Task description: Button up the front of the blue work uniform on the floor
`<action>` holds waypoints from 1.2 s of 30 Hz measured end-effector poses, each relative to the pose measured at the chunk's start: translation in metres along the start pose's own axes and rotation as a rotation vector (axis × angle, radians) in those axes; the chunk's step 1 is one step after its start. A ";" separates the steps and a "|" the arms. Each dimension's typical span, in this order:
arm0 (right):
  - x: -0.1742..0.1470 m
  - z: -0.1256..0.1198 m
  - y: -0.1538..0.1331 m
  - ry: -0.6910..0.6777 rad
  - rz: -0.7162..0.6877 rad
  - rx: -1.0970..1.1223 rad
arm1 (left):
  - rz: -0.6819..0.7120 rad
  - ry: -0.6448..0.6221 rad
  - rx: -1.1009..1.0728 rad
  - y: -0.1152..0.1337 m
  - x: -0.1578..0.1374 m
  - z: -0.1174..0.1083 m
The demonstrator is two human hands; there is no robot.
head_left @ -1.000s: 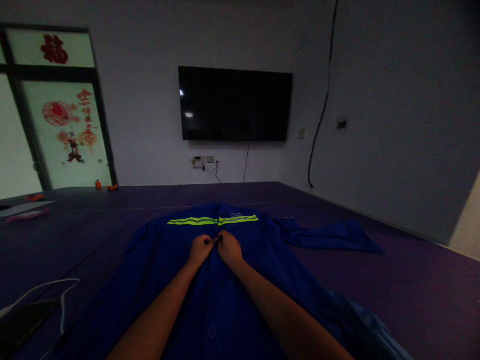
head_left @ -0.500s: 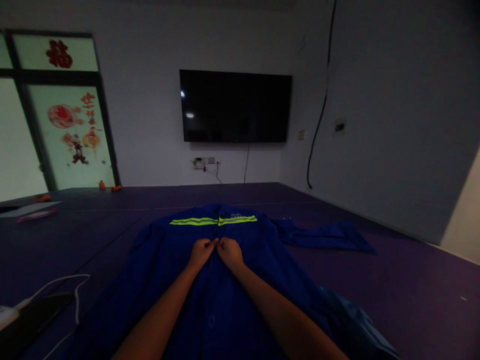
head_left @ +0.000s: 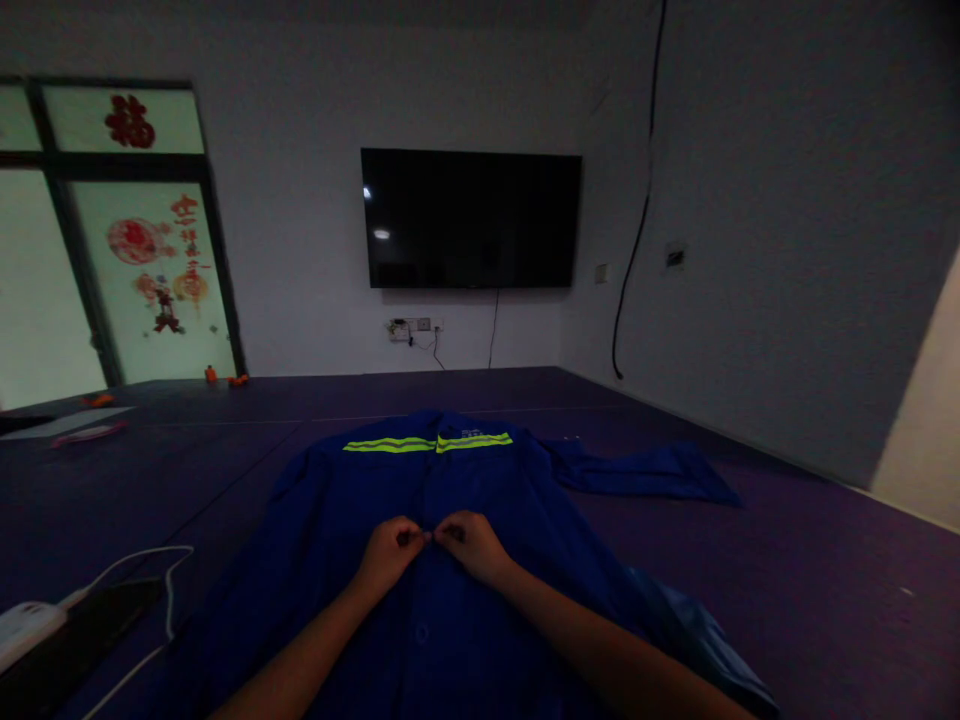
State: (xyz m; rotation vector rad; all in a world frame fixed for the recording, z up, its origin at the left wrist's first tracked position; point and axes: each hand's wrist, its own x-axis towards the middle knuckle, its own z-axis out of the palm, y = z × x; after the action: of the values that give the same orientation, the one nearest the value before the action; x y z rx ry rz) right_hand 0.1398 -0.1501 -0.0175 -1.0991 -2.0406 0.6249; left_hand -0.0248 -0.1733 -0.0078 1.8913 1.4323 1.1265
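My 2 forearms reach forward, converging; left hand (head_left: 390, 551) and right hand (head_left: 471, 543) curled, fingertips pinched, nearly touching.

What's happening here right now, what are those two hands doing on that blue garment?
A person has a blue work jacket with yellow-green reflective stripes spread flat on a dark purple surface. The left hand and right hand meet at the jacket's front centre line, each pinching the fabric there in a closed grip. One sleeve lies stretched out to the right. A white cable lies near the left edge.
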 end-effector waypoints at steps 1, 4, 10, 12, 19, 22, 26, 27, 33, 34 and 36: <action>-0.001 0.000 -0.001 -0.004 -0.009 0.012 | -0.011 -0.012 -0.006 0.001 -0.001 -0.001; -0.001 -0.001 -0.005 -0.001 -0.016 0.018 | -0.030 -0.041 -0.019 0.003 -0.001 -0.002; -0.004 -0.005 -0.014 -0.012 0.013 -0.008 | -0.043 -0.044 -0.020 0.006 -0.001 -0.001; -0.005 -0.007 -0.016 -0.023 0.017 -0.020 | -0.045 -0.037 -0.016 0.007 -0.001 -0.001; -0.005 -0.007 -0.019 -0.043 0.026 -0.084 | -0.057 -0.030 -0.008 0.010 -0.002 -0.001; -0.005 -0.007 -0.019 -0.046 0.018 -0.085 | -0.072 -0.045 -0.018 0.012 -0.002 -0.003; -0.006 -0.008 -0.019 -0.054 0.008 -0.098 | -0.107 -0.114 -0.064 0.013 -0.003 -0.006; -0.006 -0.008 -0.019 -0.054 0.003 -0.101 | -0.122 -0.119 -0.072 0.013 -0.003 -0.007; -0.006 -0.008 -0.018 -0.057 -0.026 -0.090 | -0.245 -0.096 -0.112 0.013 -0.008 -0.006; -0.007 -0.008 -0.018 -0.057 -0.032 -0.092 | -0.242 -0.091 -0.117 0.013 -0.009 -0.006; -0.007 -0.007 -0.018 -0.056 -0.042 -0.101 | -0.204 -0.071 -0.118 0.014 -0.009 -0.005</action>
State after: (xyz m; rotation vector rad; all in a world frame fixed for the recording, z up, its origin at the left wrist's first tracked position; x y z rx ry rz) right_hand 0.1388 -0.1647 -0.0026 -1.1047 -2.1579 0.5417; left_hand -0.0227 -0.1866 0.0033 1.6468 1.4496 1.0128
